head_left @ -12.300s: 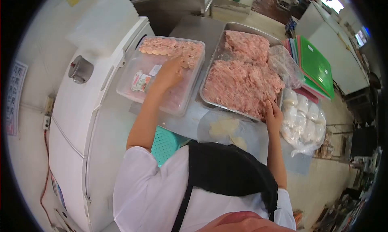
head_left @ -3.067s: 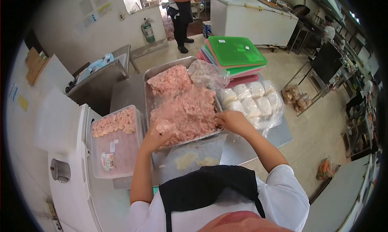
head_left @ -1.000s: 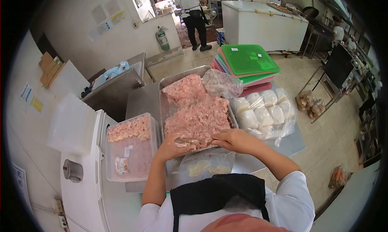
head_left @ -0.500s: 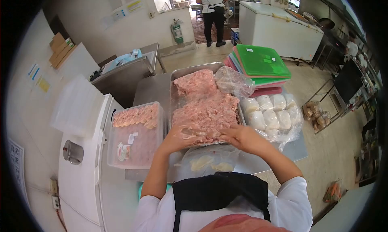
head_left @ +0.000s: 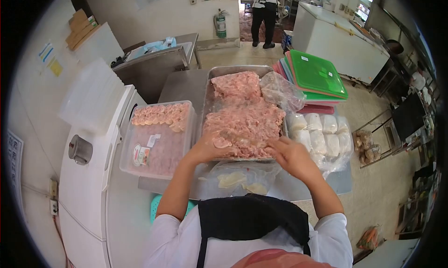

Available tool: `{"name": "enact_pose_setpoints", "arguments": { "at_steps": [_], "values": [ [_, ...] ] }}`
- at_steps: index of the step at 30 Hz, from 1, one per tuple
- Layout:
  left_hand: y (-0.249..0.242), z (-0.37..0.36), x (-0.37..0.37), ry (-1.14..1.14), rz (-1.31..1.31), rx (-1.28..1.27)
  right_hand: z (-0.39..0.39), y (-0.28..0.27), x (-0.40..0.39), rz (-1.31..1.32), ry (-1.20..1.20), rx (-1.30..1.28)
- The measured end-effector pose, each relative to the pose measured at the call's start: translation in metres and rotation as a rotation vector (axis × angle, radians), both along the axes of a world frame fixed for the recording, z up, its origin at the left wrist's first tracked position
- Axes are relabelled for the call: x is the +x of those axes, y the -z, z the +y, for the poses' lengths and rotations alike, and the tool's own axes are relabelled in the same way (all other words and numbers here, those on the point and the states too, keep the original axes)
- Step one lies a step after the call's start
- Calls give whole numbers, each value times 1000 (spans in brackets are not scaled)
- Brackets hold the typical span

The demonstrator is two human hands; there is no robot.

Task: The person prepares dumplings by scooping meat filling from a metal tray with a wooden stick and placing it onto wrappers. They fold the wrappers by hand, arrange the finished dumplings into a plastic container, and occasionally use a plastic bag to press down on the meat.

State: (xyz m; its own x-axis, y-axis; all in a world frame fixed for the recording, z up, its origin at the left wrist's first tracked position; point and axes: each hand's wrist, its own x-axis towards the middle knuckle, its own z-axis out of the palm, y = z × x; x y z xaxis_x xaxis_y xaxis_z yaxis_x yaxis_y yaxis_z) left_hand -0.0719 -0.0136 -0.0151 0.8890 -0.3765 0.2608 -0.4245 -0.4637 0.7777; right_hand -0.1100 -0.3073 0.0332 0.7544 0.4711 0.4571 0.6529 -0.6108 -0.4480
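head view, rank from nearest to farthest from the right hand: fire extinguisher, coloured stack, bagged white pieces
1. Bagged white pieces: right of the right hand
2. Coloured stack: beyond the pieces
3. Fire extinguisher: far back, leftward

Tray [head_left: 215, 73], centre of frame: bare metal, smooth, dull sheen. Ground meat [head_left: 242, 128] in it: rough, lumpy, moist-looking. Tabletop [head_left: 175, 88]: grey metal, smooth, satin rather than mirror-bright. Container [head_left: 189, 128], left of centre: translucent plastic, smooth, slightly cloudy. Crumpled bag [head_left: 282, 90], right of centre: thin clear plastic, wrinkled, glossy highlights. Green lid [head_left: 317, 72], upper right: plastic, smooth, shiny. Bagged white pieces [head_left: 322, 135], right: pale, smooth-looking under glossy, creased film. Apron [head_left: 254, 221], bottom: black cloth, matt. Shirt [head_left: 165, 235], lower edge: white cloth, matt, softly creased. Pot [head_left: 81, 150], far left: metal, smooth, mild shine. Cardboard [head_left: 81, 30], upper left: brown, matt.
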Motion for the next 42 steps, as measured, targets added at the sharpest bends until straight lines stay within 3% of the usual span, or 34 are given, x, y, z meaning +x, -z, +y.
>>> {"name": "enact_pose_setpoints", "arguments": {
  "at_steps": [3,5,9,11,14,18,20,23,26,29,32,34,38,42],
  "values": [
    [4,0,-3,-24,-77,84,11,12,3,176,-68,-87],
    [14,2,2,-65,-110,206,3,-7,3,151,-2,-190],
    [19,6,5,29,43,65,8,-7,-4,74,21,-164],
    [-14,-4,-1,72,26,81,6,5,3,74,-3,-187],
    [-13,-1,0,79,298,-14,5,-14,-2,95,28,-191],
    [11,3,4,4,64,17,18,-8,-7,205,37,-219],
    [-5,3,1,27,43,32,17,4,-2,194,-11,-100],
    [-11,12,-8,-47,64,-175,7,16,12,249,-50,37],
    [-19,53,-10,-97,133,-42,1,40,22,358,-34,158],
    [-28,97,-19,-232,139,46,-10,87,33,436,-5,286],
    [7,158,-25,-451,270,-14,-11,119,35,647,96,487],
    [4,174,-37,-618,193,149,-7,124,33,757,168,674],
    [21,200,-35,-765,-8,415,-10,130,34,755,116,688],
    [27,188,-7,-822,20,242,-5,126,30,760,151,719]
  ]
}}
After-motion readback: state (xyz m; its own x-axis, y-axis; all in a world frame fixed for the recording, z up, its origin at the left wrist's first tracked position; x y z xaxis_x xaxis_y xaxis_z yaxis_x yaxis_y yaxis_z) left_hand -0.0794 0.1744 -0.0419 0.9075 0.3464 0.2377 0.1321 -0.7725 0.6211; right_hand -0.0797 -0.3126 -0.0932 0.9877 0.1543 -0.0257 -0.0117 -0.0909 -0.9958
